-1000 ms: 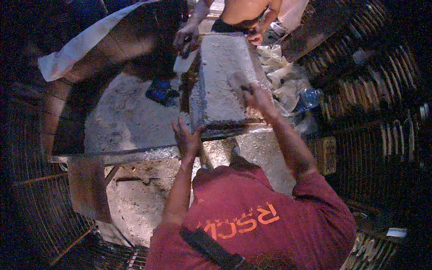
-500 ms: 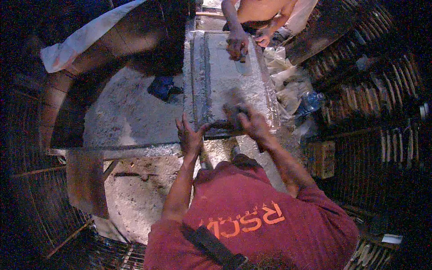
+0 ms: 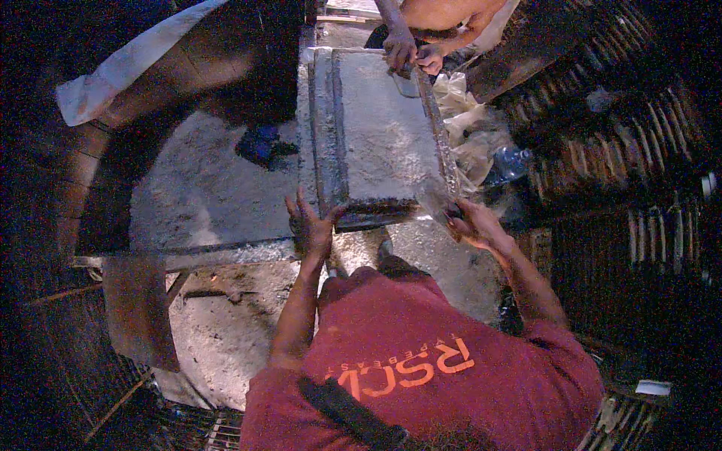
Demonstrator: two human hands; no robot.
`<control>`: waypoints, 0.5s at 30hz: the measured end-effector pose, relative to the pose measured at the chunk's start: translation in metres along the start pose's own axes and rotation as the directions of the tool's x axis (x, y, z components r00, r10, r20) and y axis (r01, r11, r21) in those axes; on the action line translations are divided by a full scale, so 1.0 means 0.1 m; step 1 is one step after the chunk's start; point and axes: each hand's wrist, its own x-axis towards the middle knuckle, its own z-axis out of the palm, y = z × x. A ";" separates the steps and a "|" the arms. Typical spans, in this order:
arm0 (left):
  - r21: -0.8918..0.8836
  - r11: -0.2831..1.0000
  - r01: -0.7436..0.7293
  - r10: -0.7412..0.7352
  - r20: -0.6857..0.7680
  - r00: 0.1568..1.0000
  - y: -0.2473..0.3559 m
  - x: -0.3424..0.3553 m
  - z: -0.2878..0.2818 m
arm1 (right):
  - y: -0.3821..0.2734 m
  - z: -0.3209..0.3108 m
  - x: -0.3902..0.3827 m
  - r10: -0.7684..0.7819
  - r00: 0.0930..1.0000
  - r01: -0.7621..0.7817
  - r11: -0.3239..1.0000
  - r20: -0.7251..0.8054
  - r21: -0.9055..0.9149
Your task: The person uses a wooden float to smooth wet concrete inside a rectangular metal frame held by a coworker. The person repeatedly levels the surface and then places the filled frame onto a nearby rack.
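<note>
A long mould-like tray (image 3: pixel 323 135) with raised side rails lies before me, filled with a pale, grainy, wet-looking layer (image 3: pixel 383 128). My left hand (image 3: pixel 310 229) has its fingers spread at the tray's near left corner, its thumb against the near edge. By the near right corner, my right hand (image 3: pixel 475 224) is closed round the handle of a flat trowel (image 3: pixel 434 197). The trowel's blade is motion-blurred and lies over the corner. Across the tray, a co-worker's hands (image 3: pixel 410 54) hold a similar flat blade (image 3: pixel 406 84) at the far right corner.
To the left is a wide trough (image 3: pixel 188 180) of pale material with a dark blue object (image 3: pixel 263 146) in it. Crumpled plastic sheeting (image 3: pixel 455 98) and a clear bottle (image 3: pixel 511 164) lie along the right. Racks of stacked thin slabs (image 3: pixel 594 161) stand further right.
My right hand has swept the trowel from the near middle to the near right corner. The co-worker's blade has moved toward the far edge. My left hand stays at the corner.
</note>
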 end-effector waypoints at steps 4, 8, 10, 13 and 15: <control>-0.042 0.999 0.016 -0.014 0.040 0.999 0.08 -0.02 -0.11 | 0.25 -0.37 0.02 0.029 0.996 -0.001 0.952 0.088 -0.307; -0.030 0.993 0.110 -0.107 0.099 0.989 0.07 -0.02 -0.10 | -0.04 -0.21 0.48 0.126 0.951 -0.056 0.968 -0.284 0.244; -0.036 0.999 0.040 -0.037 0.073 0.997 0.15 -0.02 -0.12 | 0.59 0.15 0.94 -0.089 0.915 0.004 0.977 -0.393 -0.212; -0.022 0.999 0.027 -0.026 0.036 0.999 0.07 0.02 -0.11 | 0.21 0.30 0.98 -0.162 0.868 0.100 0.983 -0.469 -0.154; -0.031 0.997 0.065 -0.062 0.077 0.995 0.11 -0.04 -0.16 | 0.12 0.46 1.04 -0.219 0.824 0.176 0.976 -0.522 -0.131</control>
